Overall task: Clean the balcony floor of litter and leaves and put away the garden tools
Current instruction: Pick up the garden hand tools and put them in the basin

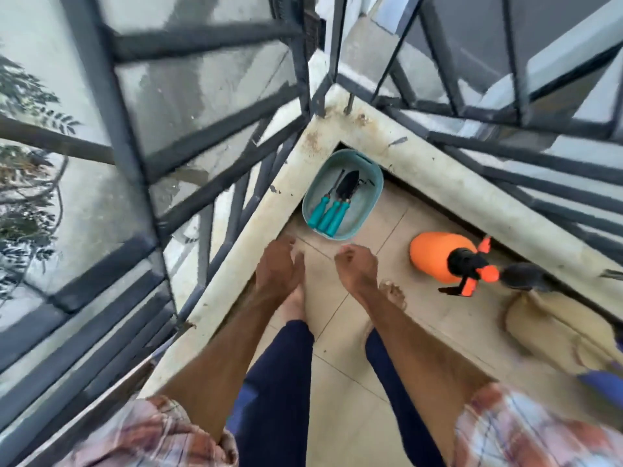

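Observation:
A teal plastic tub [372, 178] stands in the balcony corner on the tiled floor. Three garden tools with teal handles [331, 213] lie inside it, a black trowel blade among them. My left hand [277, 264] hangs just below the tub with loosely curled fingers and holds nothing. My right hand [355, 266] is beside it, fingers curled loosely, also holding nothing. Both hands are apart from the tub. An orange spray bottle [438, 256] with a black and orange nozzle lies on its side to the right.
A low concrete ledge [448, 182] with dark metal railings [215, 38] bounds the corner on the left and back. A tan sack [553, 326] and a dark object [524, 276] sit at the right. My bare feet stand on the beige tiles [340, 382].

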